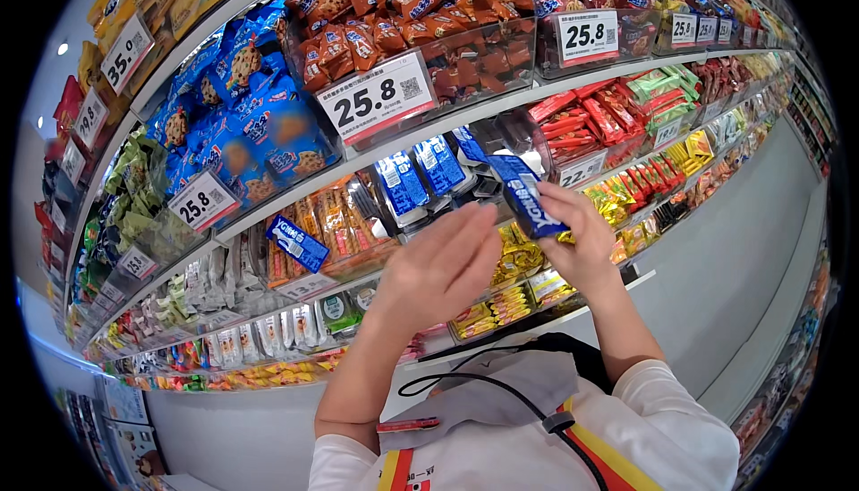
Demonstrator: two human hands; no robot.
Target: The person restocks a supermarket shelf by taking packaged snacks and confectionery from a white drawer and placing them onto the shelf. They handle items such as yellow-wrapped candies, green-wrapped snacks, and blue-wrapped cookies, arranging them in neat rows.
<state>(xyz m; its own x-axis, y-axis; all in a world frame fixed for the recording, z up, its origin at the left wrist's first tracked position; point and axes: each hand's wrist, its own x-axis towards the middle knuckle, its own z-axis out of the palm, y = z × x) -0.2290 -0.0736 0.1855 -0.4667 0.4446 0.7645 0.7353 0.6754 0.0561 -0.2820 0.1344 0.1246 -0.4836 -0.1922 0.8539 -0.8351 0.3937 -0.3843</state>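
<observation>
My right hand grips a narrow blue snack packet with white lettering, held tilted in front of a clear shelf bin. My left hand is raised beside it, slightly blurred and seen from the back. Its fingers are stretched out and nothing shows in them; the palm is hidden. Behind my hands, similar blue packets stand in the bin, and another blue packet leans near its back. A loose blue packet lies across the wrapped stick snacks to the left.
Brown cookie packets and blue cookie packets fill the upper shelf behind a large price card. Red wrapped sticks lie right of the bin. Yellow packets sit on the lowest shelf. A black cord hangs before my chest.
</observation>
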